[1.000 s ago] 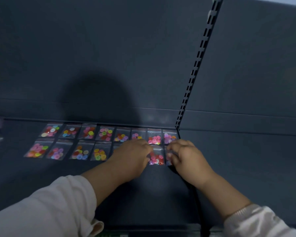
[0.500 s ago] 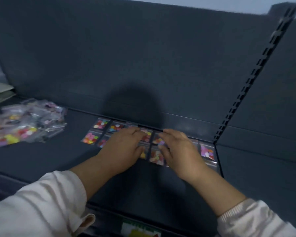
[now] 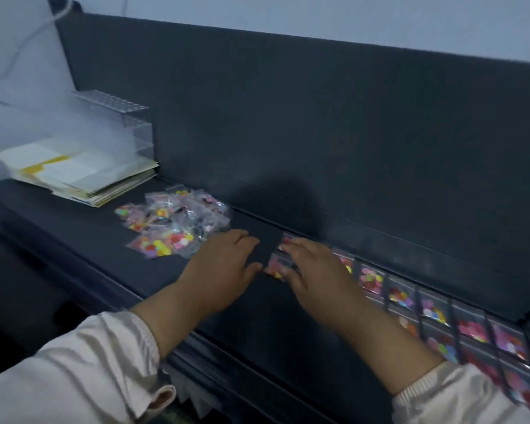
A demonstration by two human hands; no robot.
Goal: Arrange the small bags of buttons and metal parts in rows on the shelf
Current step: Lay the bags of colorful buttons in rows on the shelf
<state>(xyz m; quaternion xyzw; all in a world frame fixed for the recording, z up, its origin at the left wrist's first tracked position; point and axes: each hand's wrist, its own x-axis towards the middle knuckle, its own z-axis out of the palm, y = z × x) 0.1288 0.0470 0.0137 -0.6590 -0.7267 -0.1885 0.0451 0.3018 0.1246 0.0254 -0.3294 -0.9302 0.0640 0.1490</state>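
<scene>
Since 0.5 s ago the view has swung left: the loose heap of bags [image 3: 173,226], then at the left edge, now lies near centre, and the left hand [image 3: 224,266] has come off the rows onto bare shelf [image 3: 74,240] between heap and rows.

Left hand: flat, palm down, fingers spread, holding nothing; its fingertips lie just beside the heap's right edge. Whether they touch a bag cannot be told through the blur.

Right hand [image 3: 314,276]: palm down, fingers extended over the left end of the rows of bags [image 3: 435,316], covering the first bags. Its grip appears apart, pressing rather than pinching; contact detail is blurred.

Bags: small, clear, square plastic pouches, each holding a cluster of coloured buttons in pink, red, yellow, orange, blue and purple. The arranged ones lie flat, edge to edge, in 2 rows running along the shelf toward the right edge of view, close to the dark back panel [image 3: 318,133]. The heap is unsorted, pouches overlapping and crumpled, glossy.

Other items: a stack of papers [image 3: 77,175] at the shelf's left end, with a clear acrylic organiser [image 3: 126,127] behind it. Both sleeves are light-coloured.
</scene>
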